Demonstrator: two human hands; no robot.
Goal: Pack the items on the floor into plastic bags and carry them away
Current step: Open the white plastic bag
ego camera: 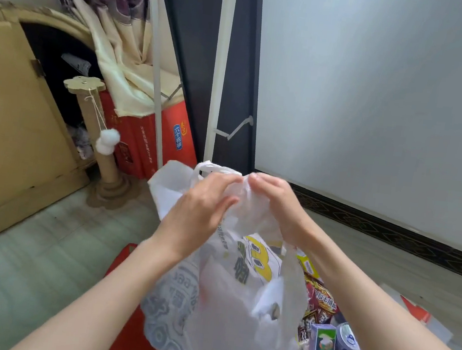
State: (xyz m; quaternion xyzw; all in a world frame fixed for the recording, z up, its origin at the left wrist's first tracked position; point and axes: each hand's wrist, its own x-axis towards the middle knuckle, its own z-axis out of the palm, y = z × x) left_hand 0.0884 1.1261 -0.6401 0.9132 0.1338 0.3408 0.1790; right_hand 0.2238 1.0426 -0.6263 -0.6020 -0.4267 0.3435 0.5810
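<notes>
Here, both hands up at centre frame, working the top of a white plastic bag (226, 304). My left hand (200, 203) pinches the film with curled fingers; my right hand (272, 202) pinches the same bunched top just beside it, fingertips almost meeting. The bag hangs straight down from them, long axis vertical, printed side toward me. The items (320, 314) lie on the floor (28, 252) at lower right of the frame, below and right of the bag: snack packets, a small purple carton, a can. My right hand is the nearer one to them. I judge the bag's mouth wants opening first, then lowering toward that pile.
</notes>
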